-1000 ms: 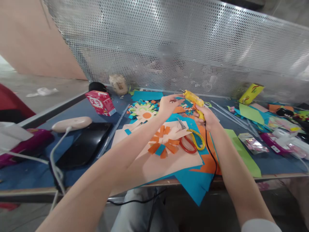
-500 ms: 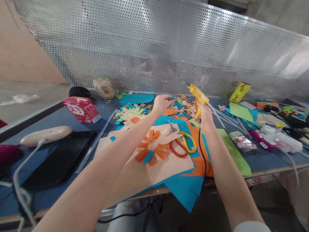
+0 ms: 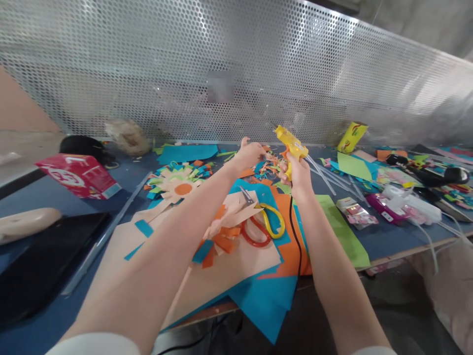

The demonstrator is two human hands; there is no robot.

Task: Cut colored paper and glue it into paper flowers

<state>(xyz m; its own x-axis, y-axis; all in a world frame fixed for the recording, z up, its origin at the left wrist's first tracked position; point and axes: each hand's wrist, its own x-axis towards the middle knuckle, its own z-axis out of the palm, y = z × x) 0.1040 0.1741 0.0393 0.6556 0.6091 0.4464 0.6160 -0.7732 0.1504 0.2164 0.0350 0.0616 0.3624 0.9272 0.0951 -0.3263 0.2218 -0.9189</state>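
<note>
My right hand (image 3: 298,172) is wrapped round the handle of a yellow hot glue gun (image 3: 291,144), whose nozzle points up and left. Over a heap of cut paper scraps (image 3: 271,166) is my left hand (image 3: 250,154), thumb raised apart from the fingers, which reach toward the scraps; I see nothing held in it. Below lie scissors (image 3: 272,222) with red and yellow handles, on pale paper sheets (image 3: 254,259). My left forearm partly covers an orange and blue paper flower (image 3: 221,241). A fringed paper flower (image 3: 183,189) with an orange centre lies farther left.
A perforated metal panel (image 3: 177,64) stands behind the table. At left are a red box (image 3: 79,175) and a black tablet-like slab (image 3: 48,268). Clear glue sticks (image 3: 325,176), a yellow box (image 3: 352,137) and a purple-and-white device (image 3: 388,208) lie right. A black cord (image 3: 296,236) hangs from the glue gun.
The view has turned, shifting the table's things left. My left hand has turned, its thumb now raised, and no longer shows the blue strip near its fingertips. The glue gun stays in my right hand.
</note>
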